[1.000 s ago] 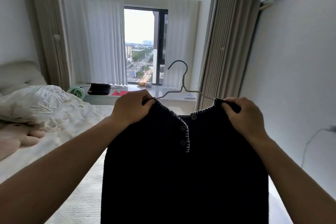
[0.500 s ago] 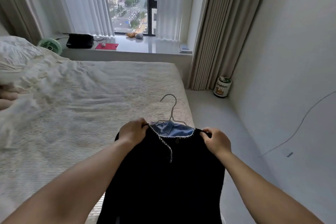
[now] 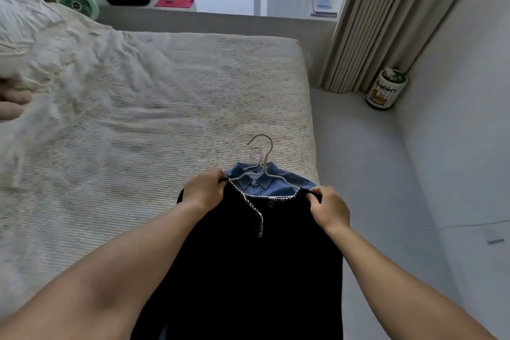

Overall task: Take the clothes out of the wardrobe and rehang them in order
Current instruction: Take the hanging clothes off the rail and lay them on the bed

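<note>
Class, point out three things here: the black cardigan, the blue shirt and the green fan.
black cardigan (image 3: 248, 270), head view, front panel.
blue shirt (image 3: 258, 181), head view, collar.
green fan (image 3: 77, 4), head view, front grille.

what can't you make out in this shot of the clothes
Head view only:
- Blue denim shirt: only its collar shows; the black knit cardigan with white stitching covers the rest.
- Cardigan hem: cut off by the bottom edge.
- Wardrobe: out of frame.
- Round tin by the curtain: label too small to read.

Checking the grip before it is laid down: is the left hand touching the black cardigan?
Touching. The head view shows the left hand with fingers curled round the shoulder of the black cardigan, no gap between them.
</note>
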